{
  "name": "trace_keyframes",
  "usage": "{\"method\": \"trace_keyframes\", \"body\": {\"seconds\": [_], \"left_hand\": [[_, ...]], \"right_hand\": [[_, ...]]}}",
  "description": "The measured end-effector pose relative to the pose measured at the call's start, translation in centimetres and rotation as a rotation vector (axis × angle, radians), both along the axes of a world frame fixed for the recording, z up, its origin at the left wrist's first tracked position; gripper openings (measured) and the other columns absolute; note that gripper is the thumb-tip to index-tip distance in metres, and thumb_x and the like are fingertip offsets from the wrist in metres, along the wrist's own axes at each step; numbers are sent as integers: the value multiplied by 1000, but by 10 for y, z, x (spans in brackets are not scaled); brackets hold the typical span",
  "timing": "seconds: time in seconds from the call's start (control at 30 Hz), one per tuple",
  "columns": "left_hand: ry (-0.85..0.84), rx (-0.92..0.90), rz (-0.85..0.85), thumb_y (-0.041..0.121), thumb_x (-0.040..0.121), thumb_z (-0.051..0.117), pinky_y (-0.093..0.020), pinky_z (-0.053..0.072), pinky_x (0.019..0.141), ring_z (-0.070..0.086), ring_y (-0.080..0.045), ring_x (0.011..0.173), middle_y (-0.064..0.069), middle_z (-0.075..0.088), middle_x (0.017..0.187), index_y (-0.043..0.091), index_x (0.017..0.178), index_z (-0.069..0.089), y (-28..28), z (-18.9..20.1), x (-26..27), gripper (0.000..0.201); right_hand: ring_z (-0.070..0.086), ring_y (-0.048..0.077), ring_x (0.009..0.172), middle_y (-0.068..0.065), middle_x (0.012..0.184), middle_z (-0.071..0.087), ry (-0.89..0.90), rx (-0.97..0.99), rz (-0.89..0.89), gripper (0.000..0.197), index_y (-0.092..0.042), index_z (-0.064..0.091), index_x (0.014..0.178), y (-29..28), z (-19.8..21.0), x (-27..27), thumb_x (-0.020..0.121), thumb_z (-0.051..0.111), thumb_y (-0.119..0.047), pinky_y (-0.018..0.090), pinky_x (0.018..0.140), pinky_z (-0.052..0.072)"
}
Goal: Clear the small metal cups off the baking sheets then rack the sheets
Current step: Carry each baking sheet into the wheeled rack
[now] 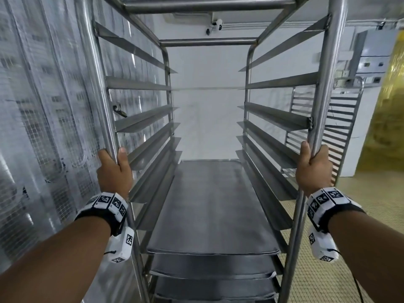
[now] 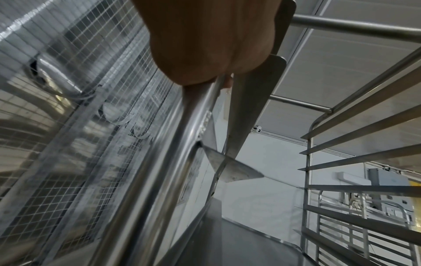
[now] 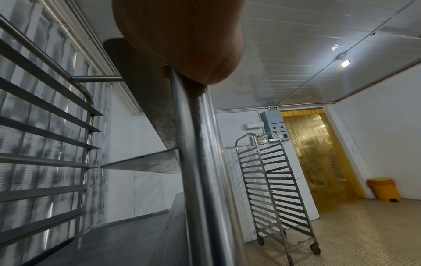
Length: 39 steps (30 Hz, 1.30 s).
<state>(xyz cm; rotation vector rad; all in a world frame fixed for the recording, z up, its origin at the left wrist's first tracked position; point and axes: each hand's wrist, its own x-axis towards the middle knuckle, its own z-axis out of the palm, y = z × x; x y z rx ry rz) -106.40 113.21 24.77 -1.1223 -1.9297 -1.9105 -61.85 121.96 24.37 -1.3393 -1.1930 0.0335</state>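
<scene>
A tall steel tray rack (image 1: 166, 84) stands right in front of me. Several dark baking sheets (image 1: 212, 206) lie stacked on its lower runners; the upper runners are bare. My left hand (image 1: 114, 169) grips the rack's near left post (image 1: 102, 106), seen as a palm (image 2: 200, 45) wrapped on the tube in the left wrist view. My right hand (image 1: 312, 169) grips the near right post (image 1: 328, 95), and the right wrist view shows the palm (image 3: 182, 36) around that tube (image 3: 193, 162). No small metal cups are in view.
A wire-mesh panel with clear plastic (image 1: 43, 127) runs close along the left. A white wall (image 1: 207, 117) lies behind the rack. A second empty rack (image 3: 273, 194) stands at the right by a yellow strip curtain (image 3: 318, 162). A yellow bin (image 3: 385, 190) sits on the tiled floor.
</scene>
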Motion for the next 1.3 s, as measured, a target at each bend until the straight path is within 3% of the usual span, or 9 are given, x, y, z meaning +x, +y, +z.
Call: {"method": "trace_keyframes", "body": {"seconds": [0.17,0.33,0.43,0.53,0.67,0.8,1.07,1.2,1.3], "left_hand": [[30,1,-4,44,106,40,-39,38,61,60,-37,72,-22,63,87,-1,123,41,32,-4,-12,48],[38,6,-9,48,105,39,-41,44,58,60,-35,66,-16,61,79,4,119,40,65,-8,-21,47],[58,2,-16,51,105,37,-44,50,58,64,-40,67,-18,64,79,7,116,39,88,-10,-27,46],[56,1,-34,47,106,39,-41,45,60,65,-43,72,-16,61,81,3,119,41,106,-10,-32,46],[66,14,-39,42,106,40,-38,37,61,65,-47,77,-26,66,87,-1,123,42,124,-9,-33,47],[71,21,-60,43,106,41,-38,39,62,65,-45,76,-14,59,80,0,123,42,144,-9,-36,47],[81,68,-74,45,105,42,-36,40,61,61,-35,68,-12,59,79,1,120,43,183,-13,-43,46],[85,76,-68,46,104,44,-38,44,62,65,-41,71,-12,58,78,1,118,43,198,-13,-43,46],[78,59,-56,47,104,43,-40,45,65,66,-47,77,-12,57,80,3,119,42,210,-13,-42,47]], "right_hand": [[57,37,79,20,88,58,32,-30,-4,57,-9,42,101,27,2,-8,97,33,-65,51,73,49],[56,35,76,16,83,57,52,-28,15,55,-7,43,102,53,4,-14,99,35,-61,45,69,46],[57,35,76,17,85,58,59,-25,9,56,-9,43,102,70,4,-19,98,34,-64,46,69,48],[56,34,75,17,86,58,69,-31,-3,53,-9,42,99,86,5,-23,99,35,-62,40,66,42],[54,31,76,18,88,56,89,-70,0,56,-6,42,105,102,7,-29,99,35,-61,37,68,38],[52,30,78,15,90,54,106,-61,-13,64,-1,43,125,120,8,-35,100,35,-59,37,72,38],[42,27,67,17,82,51,105,-6,-59,51,2,42,111,149,5,-44,104,36,-48,36,65,30],[50,32,69,21,82,55,99,23,-45,51,-2,40,111,170,0,-44,103,35,-52,39,64,38],[59,40,79,24,92,59,56,75,-60,58,-11,38,107,197,-6,-39,98,29,-67,49,68,49]]}}
